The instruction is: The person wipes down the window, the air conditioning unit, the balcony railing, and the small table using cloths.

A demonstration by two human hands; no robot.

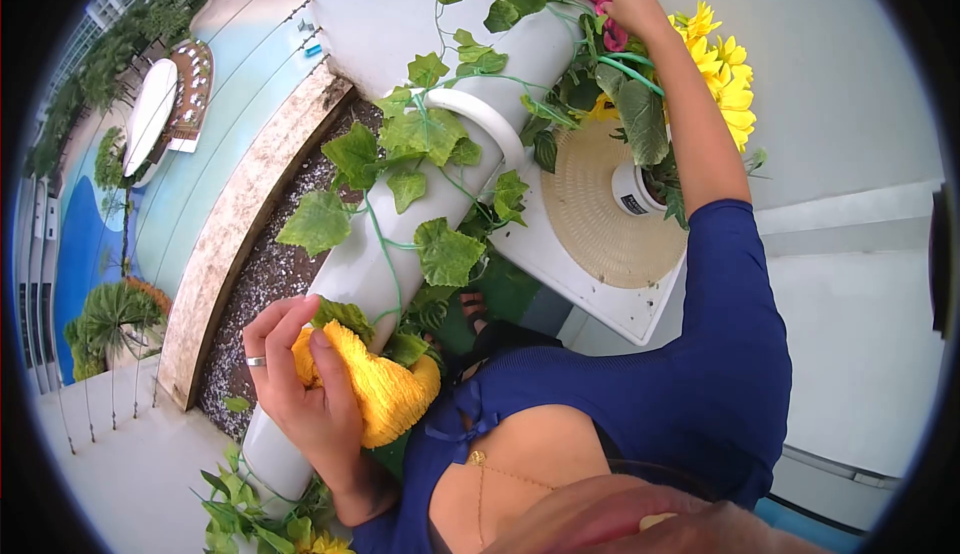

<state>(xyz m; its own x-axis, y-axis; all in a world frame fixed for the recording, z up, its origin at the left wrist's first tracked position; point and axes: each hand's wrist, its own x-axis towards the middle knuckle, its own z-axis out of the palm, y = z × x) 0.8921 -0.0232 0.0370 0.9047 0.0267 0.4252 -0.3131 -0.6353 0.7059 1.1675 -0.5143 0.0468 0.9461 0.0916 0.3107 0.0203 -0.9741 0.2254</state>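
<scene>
A bunched yellow cloth (pixel 385 384) is in my left hand (pixel 305 384), whose fingers curl round it beside a green leaf at the lower left. The hand is above a white railing tube (pixel 350 264) wound with a leafy vine (pixel 425 129). At the top, my right hand (pixel 630 6) reaches to pink flowers (pixel 608 26) among the leaves near the tube's far end. Its fingertips are partly hidden by the petals, and the fingers look closed. Yellow flowers (pixel 725 74) stand just right of my right forearm.
A white table (pixel 590 304) with a round woven mat (pixel 580 204) and a white pot (pixel 635 192) lies under the right forearm. White curved handles (pixel 480 119) rise from the tube. Left of it run a gravel strip (pixel 270 244) and a stone ledge (pixel 240 254), with a pool far below.
</scene>
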